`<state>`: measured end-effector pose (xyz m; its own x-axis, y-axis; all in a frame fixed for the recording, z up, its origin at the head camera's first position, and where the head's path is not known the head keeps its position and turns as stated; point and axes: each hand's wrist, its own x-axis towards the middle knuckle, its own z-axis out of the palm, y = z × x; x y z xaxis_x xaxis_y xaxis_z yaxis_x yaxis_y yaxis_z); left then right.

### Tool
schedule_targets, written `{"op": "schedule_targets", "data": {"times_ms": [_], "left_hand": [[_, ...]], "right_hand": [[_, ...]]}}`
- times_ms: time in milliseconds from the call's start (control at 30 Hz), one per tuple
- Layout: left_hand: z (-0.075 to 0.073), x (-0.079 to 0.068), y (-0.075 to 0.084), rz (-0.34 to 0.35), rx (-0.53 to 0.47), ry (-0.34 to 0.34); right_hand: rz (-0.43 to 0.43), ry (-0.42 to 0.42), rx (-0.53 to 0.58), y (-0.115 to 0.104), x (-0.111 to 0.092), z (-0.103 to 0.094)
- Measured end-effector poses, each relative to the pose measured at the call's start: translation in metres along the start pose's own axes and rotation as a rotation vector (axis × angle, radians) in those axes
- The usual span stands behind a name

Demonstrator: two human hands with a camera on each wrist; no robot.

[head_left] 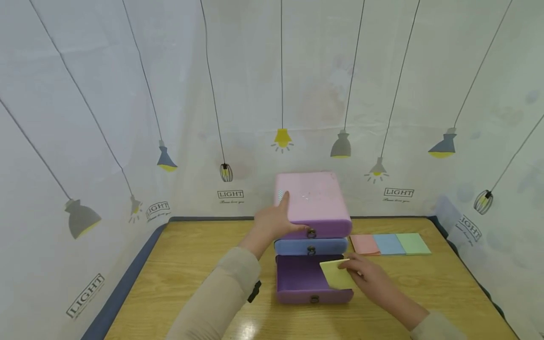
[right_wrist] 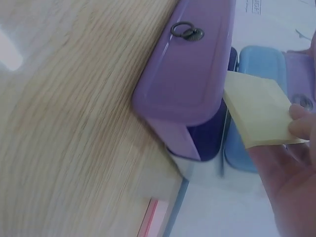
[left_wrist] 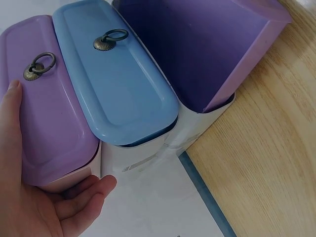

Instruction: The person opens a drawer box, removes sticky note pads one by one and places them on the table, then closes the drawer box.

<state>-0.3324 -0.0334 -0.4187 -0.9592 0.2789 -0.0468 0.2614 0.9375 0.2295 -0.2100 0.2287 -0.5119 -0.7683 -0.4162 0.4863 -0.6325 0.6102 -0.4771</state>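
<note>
A small cabinet (head_left: pixel 312 196) with a pink top has a purple upper drawer (head_left: pixel 323 228), a blue middle drawer (head_left: pixel 329 246) and a pulled-out purple bottom drawer (head_left: pixel 293 296). My left hand (head_left: pixel 274 221) rests against the cabinet's upper left corner, thumb across the upper drawer's front. In the left wrist view, its other fingers (left_wrist: pixel 81 205) lie along the side. My right hand (head_left: pixel 369 276) pinches a yellow sticky note pad (head_left: pixel 335 276) by its edge, tilted over the right part of the bottom drawer. The drawer's inside (left_wrist: pixel 182 44) looks dark purple.
Pink (head_left: pixel 364 244), blue (head_left: pixel 388 244) and green (head_left: pixel 413 243) sticky note pads lie in a row right of the cabinet on the wooden table (head_left: pixel 170 274). A lamp-printed cloth (head_left: pixel 246 94) hangs behind. Something small and black (head_left: pixel 254 292) shows at the left wrist.
</note>
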Motion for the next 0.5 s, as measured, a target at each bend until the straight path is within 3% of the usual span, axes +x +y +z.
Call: {"op": "schedule_targets", "data": {"times_ms": [233,500], "left_hand": [[-0.002,-0.001,0.000,0.000,0.001,0.006],[-0.002,-0.001,0.001,-0.009,0.007,-0.012]], "right_hand": [[0.042,0.099,-0.088,0.008,-0.015,-0.016],[0.309,-0.010,-0.034,0.026,-0.036,-0.035]]}}
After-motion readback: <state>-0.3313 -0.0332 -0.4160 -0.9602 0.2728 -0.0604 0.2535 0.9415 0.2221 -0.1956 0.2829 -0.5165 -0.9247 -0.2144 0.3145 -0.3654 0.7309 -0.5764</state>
